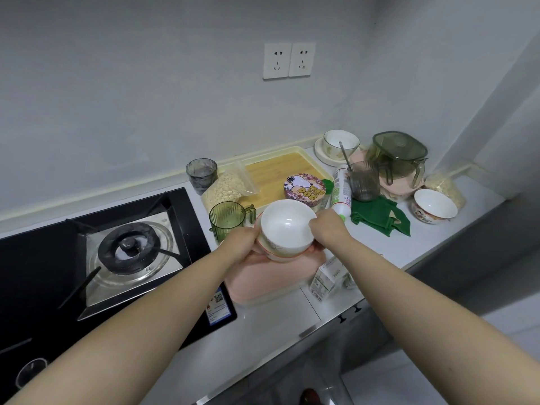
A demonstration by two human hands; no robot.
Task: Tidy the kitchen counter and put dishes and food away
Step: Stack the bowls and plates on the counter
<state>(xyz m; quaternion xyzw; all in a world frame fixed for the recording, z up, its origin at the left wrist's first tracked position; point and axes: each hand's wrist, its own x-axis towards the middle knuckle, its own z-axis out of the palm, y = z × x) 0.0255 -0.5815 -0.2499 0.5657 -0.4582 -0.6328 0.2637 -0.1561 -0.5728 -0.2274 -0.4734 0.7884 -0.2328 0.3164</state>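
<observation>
Here, the white bowl [287, 226] is held over the pink board [263, 283], my left hand [240, 244] curled round its side, my right hand [328, 226] pinching its rim. A green cup [228, 219] stands just beyond my left hand, a carton [328, 278] near my right wrist.

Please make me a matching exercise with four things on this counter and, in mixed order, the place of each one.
1 white ceramic bowl, orange trim
2 green ribbed plastic mug
3 crumpled green cloth
4 round tin, cartoon-dog lid

A on the wooden tray
B held by left hand and right hand
C beside the black gas hob
D lying right of the white spray bottle

Pairs: 1-B, 2-C, 3-D, 4-A
</observation>
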